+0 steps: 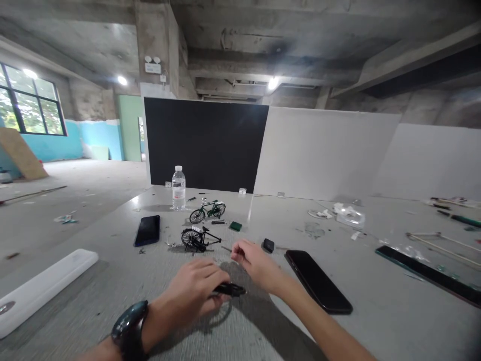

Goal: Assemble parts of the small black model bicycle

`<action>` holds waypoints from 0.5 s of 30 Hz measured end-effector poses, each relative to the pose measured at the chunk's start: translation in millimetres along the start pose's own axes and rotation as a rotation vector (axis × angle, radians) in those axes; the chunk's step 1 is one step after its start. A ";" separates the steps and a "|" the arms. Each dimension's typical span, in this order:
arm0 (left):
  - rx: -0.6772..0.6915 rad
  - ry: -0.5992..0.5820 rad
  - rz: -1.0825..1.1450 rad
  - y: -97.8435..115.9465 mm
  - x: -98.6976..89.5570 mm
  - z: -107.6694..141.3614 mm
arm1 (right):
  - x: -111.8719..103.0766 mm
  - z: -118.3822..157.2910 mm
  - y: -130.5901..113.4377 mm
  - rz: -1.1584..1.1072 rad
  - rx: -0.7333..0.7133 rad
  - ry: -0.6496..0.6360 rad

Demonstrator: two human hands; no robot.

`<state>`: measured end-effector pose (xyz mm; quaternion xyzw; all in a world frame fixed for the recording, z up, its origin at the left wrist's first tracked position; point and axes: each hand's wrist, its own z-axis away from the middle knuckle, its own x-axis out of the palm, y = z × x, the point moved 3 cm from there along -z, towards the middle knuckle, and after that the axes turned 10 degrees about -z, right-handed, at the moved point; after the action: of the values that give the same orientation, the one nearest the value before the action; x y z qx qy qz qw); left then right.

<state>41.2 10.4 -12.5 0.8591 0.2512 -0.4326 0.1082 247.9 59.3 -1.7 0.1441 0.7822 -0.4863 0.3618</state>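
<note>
My left hand (193, 286), with a black watch (130, 326) on its wrist, is closed around a small black part (231, 289), its kind unclear and partly hidden by the fingers. To its right, my right hand (255, 260) has its fingertips pinched together. A thin dark rod (226, 248) meets those fingertips; I cannot tell whether they grip it. Just beyond both hands rests a black model bicycle (195, 238) without its front wheel. Behind that, a green model bicycle (208, 210) stands on two wheels.
A small green block (235, 226) and a black cube-like object (268, 245) lie near the bicycles. One phone (148, 230) is at left, another (318, 281) beside my right forearm. A water bottle (179, 190) stands at the back. A long white object (45, 288) occupies the left edge.
</note>
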 end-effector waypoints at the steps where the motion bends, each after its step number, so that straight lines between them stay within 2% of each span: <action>1: -0.008 0.007 -0.008 -3.1 -1.5 0.5 | -2.1 0.0 -3.3 -0.035 -0.004 0.006; 6: -0.019 -0.005 -0.041 -10.4 -5.0 1.5 | -2.3 2.3 -15.3 -0.133 0.007 -0.042; 15: -0.031 -0.010 -0.068 -14.4 -3.5 4.1 | 11.0 6.2 -17.1 -0.231 0.034 -0.191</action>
<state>29.0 19.8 -11.8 0.8459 0.2866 -0.4366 0.1082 233.0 44.3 0.2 0.0123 0.7472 -0.5492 0.3740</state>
